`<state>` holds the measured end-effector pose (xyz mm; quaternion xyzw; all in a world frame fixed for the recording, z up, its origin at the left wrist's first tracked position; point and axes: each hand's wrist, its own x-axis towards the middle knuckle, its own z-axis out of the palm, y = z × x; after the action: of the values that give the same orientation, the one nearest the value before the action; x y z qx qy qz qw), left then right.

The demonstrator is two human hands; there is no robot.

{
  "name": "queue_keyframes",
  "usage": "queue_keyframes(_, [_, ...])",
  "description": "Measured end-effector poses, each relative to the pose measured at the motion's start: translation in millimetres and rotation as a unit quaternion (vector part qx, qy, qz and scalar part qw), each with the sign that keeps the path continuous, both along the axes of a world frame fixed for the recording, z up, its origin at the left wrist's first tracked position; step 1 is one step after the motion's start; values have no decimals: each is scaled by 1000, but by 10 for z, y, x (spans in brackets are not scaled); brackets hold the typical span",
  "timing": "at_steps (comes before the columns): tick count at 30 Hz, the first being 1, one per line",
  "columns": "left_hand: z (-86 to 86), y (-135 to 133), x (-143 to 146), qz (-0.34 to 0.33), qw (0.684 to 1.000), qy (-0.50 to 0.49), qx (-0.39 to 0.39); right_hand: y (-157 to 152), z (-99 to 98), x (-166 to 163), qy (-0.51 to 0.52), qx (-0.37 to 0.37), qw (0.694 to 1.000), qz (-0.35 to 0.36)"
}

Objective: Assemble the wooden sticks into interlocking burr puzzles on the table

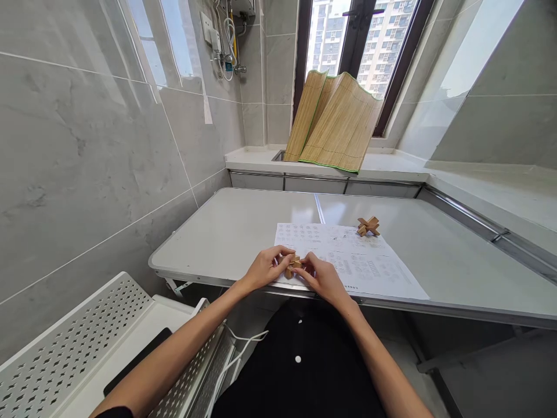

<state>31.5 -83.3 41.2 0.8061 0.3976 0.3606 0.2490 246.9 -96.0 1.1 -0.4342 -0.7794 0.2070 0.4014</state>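
Observation:
Between my two hands, just over the front edge of the table, is a small wooden burr puzzle (294, 264) of interlocking pieces. My left hand (272, 266) pinches it from the left with thumb and fingers. From the right, my right hand (321, 276) grips the same puzzle with its thumb and fingertips. Parts of the puzzle are hidden behind the fingers. Under both hands lies a white instruction sheet (369, 267) printed with rows of small diagrams. A second wooden puzzle (368, 226), shaped like a cross, rests at the sheet's far right edge.
The white folding table (235, 226) has a seam across it. Behind it, a bamboo mat (342, 125) leans on the counter by the window. A white perforated rack (87, 342) with a dark flat object (137, 360) stands at the lower left, beside a white cable (237, 354).

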Motion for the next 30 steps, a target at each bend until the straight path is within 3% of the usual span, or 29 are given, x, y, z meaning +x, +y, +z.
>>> queue_keyframes(12, [-2, -23, -10, -55, 998, 32, 17, -2, 72, 20, 126, -77, 989, 27])
queue_keyframes(19, [-40, -4, -11, -54, 997, 35, 38, -32, 103, 13, 127, -74, 988, 41])
queue_keyframes(30, [-18, 9, -16, -54, 998, 15, -11, 7, 87, 40, 170, -79, 982, 37])
